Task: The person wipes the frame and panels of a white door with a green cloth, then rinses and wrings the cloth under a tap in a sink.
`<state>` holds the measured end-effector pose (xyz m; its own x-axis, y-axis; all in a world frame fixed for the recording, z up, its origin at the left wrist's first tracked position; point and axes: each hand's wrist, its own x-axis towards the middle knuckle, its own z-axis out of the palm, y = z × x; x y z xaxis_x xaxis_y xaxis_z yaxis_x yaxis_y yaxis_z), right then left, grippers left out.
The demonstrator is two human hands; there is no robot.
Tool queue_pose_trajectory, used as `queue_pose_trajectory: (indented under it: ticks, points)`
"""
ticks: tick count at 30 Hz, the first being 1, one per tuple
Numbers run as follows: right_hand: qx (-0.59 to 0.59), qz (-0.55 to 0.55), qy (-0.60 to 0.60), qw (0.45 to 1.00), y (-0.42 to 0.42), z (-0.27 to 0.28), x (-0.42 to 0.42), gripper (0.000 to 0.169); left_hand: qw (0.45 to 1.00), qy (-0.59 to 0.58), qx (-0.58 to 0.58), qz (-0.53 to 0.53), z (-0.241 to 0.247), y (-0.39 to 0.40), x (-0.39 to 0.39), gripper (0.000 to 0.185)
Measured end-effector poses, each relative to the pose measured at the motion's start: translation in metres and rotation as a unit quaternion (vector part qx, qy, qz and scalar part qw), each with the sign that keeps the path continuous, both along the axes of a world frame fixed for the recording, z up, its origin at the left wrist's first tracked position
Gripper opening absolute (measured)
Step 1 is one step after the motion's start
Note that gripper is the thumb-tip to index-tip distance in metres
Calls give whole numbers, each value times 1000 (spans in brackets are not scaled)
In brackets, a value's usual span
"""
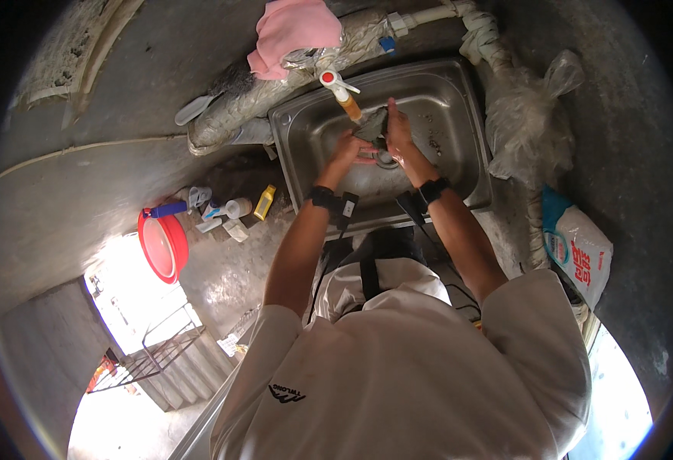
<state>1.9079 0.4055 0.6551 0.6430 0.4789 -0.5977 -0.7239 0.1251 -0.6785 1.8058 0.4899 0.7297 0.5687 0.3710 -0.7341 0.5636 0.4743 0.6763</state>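
Both hands are over a stainless steel sink (457, 167), just below a tap (342, 98) with a white lever and a red cap. My right hand (399, 132) presses a dark grey-green cloth (373, 127) from the right side. My left hand (350, 150) lies at the cloth's lower left, its fingers spread beneath it near the drain (385, 158). Whether the left fingers grip the cloth is unclear. Small dark bits (435, 141) lie on the sink floor to the right.
A pink cloth (296, 34) hangs over the wrapped pipe (256, 98) behind the sink. At left are a red basin (164, 247), a yellow bottle (264, 202) and several small containers. Plastic bags (526, 126) hang at right, above a white printed sack (581, 247).
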Motion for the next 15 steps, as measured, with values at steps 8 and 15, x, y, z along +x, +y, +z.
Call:
queue_pose_trajectory:
  ticks: [8,15]
  points:
    - [-83,-65,-74,992,-40,16,-7,49,989,-145,12,26,4,-3,6,44]
    - [-5,16,22,1000,-59,17,-7,58,998,-30,39,-31,6,2,8,44]
